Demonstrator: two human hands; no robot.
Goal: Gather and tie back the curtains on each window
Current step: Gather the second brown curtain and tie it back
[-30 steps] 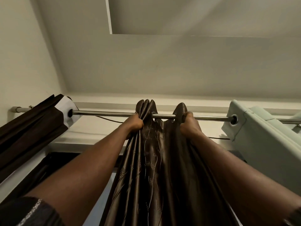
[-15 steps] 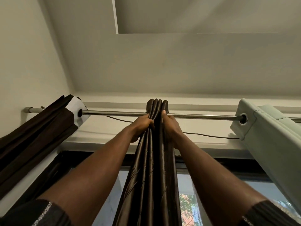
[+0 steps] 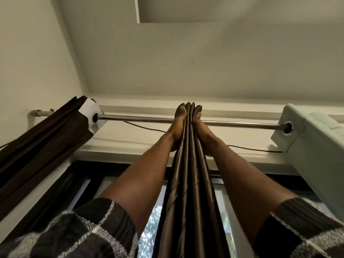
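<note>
Pressed flat between left hand [image 3: 176, 128] and right hand [image 3: 203, 132], fingers held straight, not curled, brown curtain [image 3: 188, 174] bunched in narrow folds midway along metal rod [image 3: 139, 119], dark curtain [image 3: 46, 138] hung at left end, pale green curtain [image 3: 307, 146] at right, window [image 3: 151, 222] seen below.

The room is dim and softly, evenly lit. Daylight enters through the window glass [image 3: 151, 222] at 6 o'clock, where the panes wash out to pale white and the leaves outside look soft. That light lays a satin sheen along the folds of the brown curtain [image 3: 188, 183] at centre and a thin bright line along the metal rod [image 3: 139, 119]. The ceiling [image 3: 186, 62] at 12 o'clock is flat grey-cream with faint grain. The dark curtain [image 3: 46, 138] at 9 o'clock loses detail in shadow. The wide lens bows the rod and tilts the walls outward at the edges. The knit sleeves [image 3: 83, 231] at 7 and 5 o'clock are slightly smeared.
</note>
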